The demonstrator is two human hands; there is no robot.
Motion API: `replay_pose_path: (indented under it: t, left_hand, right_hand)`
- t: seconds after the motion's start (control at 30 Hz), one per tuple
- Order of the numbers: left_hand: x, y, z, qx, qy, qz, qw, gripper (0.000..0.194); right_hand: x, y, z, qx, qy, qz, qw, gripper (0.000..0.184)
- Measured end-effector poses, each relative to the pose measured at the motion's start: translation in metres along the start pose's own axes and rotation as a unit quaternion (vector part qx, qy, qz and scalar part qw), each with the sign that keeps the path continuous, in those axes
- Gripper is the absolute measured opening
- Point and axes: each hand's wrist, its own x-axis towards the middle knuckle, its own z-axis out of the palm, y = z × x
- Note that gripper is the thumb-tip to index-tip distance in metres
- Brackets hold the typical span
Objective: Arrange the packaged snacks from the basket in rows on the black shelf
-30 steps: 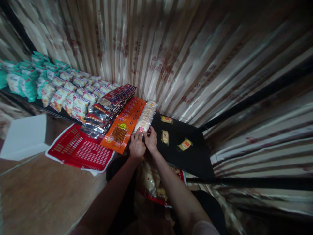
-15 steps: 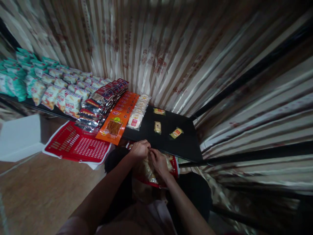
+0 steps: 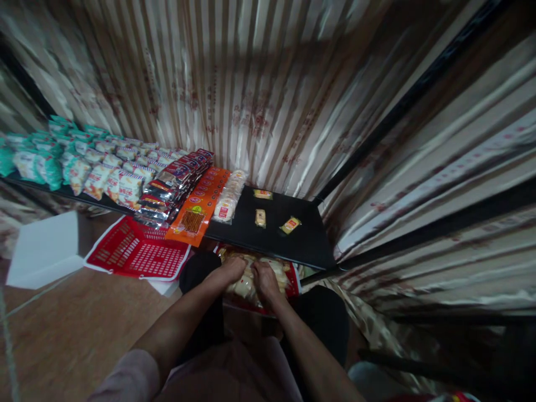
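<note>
Bending toward a black shelf [image 3: 307,239], the person [image 3: 234,365] is working over a red basket [image 3: 293,277] that is sitting just in front of the shelf's edge, between the knees [image 3: 324,315], and is holding a heap of pale wrapped snacks [image 3: 279,272]. The left hand [image 3: 235,269] is resting over the heap with its fingers curling inward, and the right hand [image 3: 267,279] is facing it close by, bending much the same way; from where I'm standing, I can't tell whether either is pinching a wrapper. Judging by what is lying out, the shelf's left end is looking well along: teal bags [image 3: 49,166], white striped bags [image 3: 124,188], dark foil packets [image 3: 176,178], an orange bag of brown sticks [image 3: 203,204] and a row of white wrapped cakes [image 3: 229,196] are packing in side by side. The right end is looking far less advanced, with three small yellow packets [image 3: 260,218] lying loose and well apart; plenty is seemingly waiting in the heap. Another red basket [image 3: 157,254] is standing left of the knees, near a white box [image 3: 46,248].
</note>
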Motion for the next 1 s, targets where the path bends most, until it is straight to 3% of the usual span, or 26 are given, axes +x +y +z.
replay_pose_path:
  t: [0.2, 0.33, 0.53, 0.7, 0.83, 1.0]
  left_hand:
    - [-0.016, 0.007, -0.021, -0.029, 0.064, 0.026, 0.997, 0.025]
    - [-0.025, 0.015, -0.032, -0.065, 0.124, 0.042, 0.989, 0.028]
    - [-0.026, 0.031, -0.039, -0.158, 0.131, 0.021, 0.978, 0.024]
    - [-0.028, 0.045, -0.049, -0.190, 0.146, 0.028, 0.970, 0.022]
    - [-0.030, 0.055, -0.056, -0.197, 0.156, 0.045, 0.967, 0.020]
    - [-0.032, 0.060, -0.056, -0.336, 0.185, 0.007, 0.923, 0.020]
  right_hand:
    - [-0.010, -0.001, -0.025, 0.064, 0.061, 0.013, 0.996, 0.020]
    - [-0.011, 0.007, -0.047, 0.165, 0.071, 0.022, 0.983, 0.019]
    - [-0.018, 0.012, -0.068, 0.286, 0.077, 0.022, 0.955, 0.022]
    - [-0.032, 0.010, -0.080, 0.412, 0.074, 0.050, 0.907, 0.034]
    - [-0.041, 0.009, -0.087, 0.439, 0.081, 0.036, 0.894, 0.038]
    - [-0.047, 0.003, -0.093, 0.483, 0.092, 0.051, 0.869, 0.038]
